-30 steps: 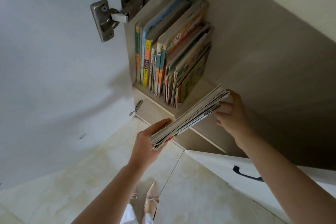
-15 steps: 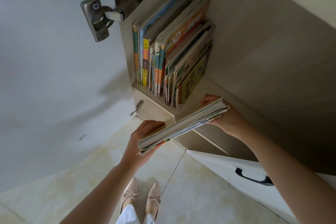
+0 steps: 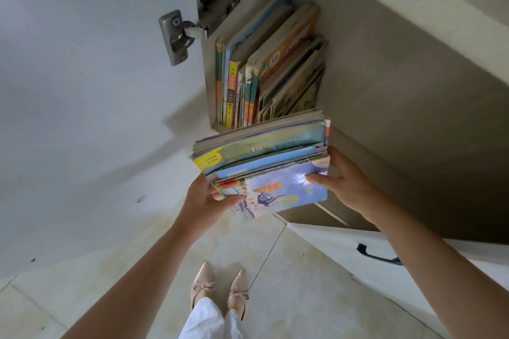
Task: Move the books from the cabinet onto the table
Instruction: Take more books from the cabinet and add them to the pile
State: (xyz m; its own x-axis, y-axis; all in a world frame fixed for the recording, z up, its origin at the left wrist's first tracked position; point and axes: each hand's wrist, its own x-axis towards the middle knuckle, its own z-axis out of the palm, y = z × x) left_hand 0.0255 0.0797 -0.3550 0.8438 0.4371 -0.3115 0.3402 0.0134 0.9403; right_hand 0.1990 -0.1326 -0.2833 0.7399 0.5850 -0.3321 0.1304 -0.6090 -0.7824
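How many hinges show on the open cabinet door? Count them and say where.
1: a metal hinge joins the white door to the cabinet wall, above the shelved books. Others may lie out of frame.

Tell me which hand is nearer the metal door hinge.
Left. The left hand grips the stack of books at its left end, below the hinge. The right hand holds the stack's right end, farther right and away from it.
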